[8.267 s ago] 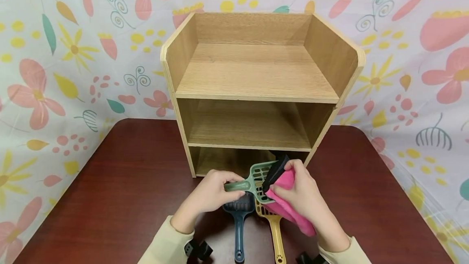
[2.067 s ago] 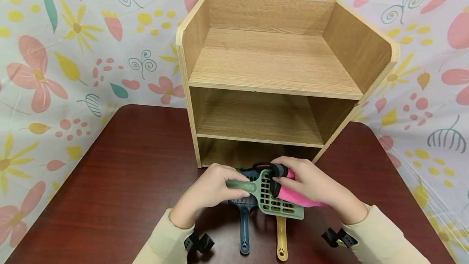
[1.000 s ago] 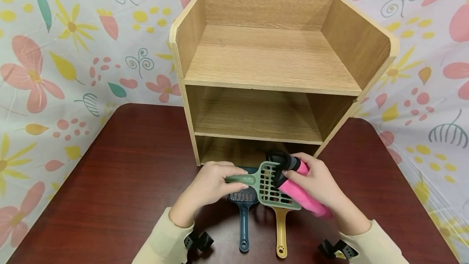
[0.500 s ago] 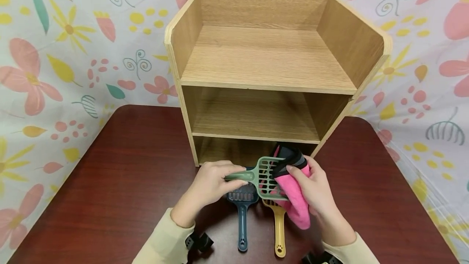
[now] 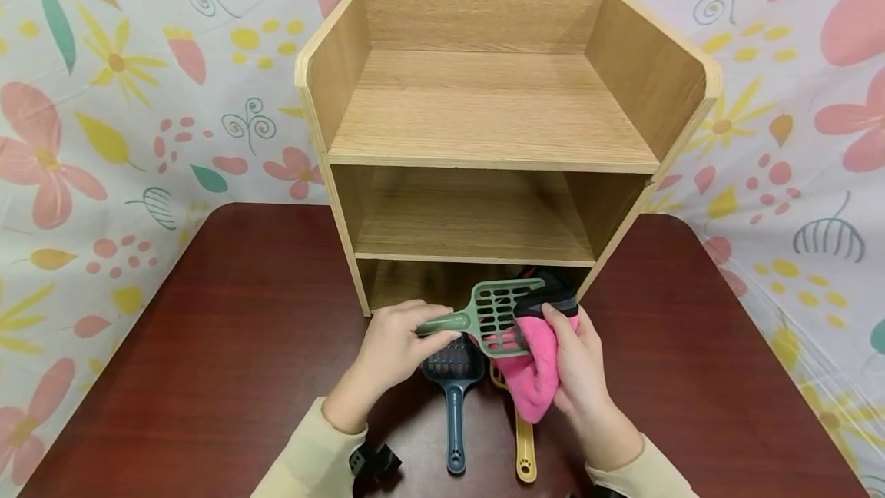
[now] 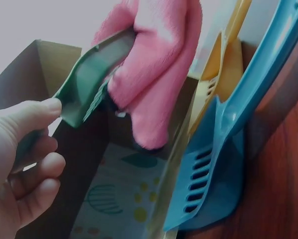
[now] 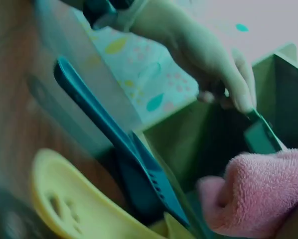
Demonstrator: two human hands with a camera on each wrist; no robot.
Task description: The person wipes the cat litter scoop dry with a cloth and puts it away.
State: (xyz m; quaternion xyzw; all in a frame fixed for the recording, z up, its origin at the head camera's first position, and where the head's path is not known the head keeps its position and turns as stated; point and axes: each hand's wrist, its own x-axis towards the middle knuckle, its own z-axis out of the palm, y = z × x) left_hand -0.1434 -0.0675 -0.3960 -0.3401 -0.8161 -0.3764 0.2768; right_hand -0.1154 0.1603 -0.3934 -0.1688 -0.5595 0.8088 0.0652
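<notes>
Before a wooden shelf (image 5: 494, 110) — left hand (image 5: 394, 340) pinching green scoop (image 5: 473, 319), slotted; right hand (image 5: 582, 363) gripping pink cloth (image 5: 538, 371).

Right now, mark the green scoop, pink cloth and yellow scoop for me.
Green scoop (image 5: 475, 320): head view, where handle meets slotted head.
Pink cloth (image 5: 537, 367): head view, pink fabric below the black edge.
Yellow scoop (image 5: 525, 448): head view, handle.
</notes>
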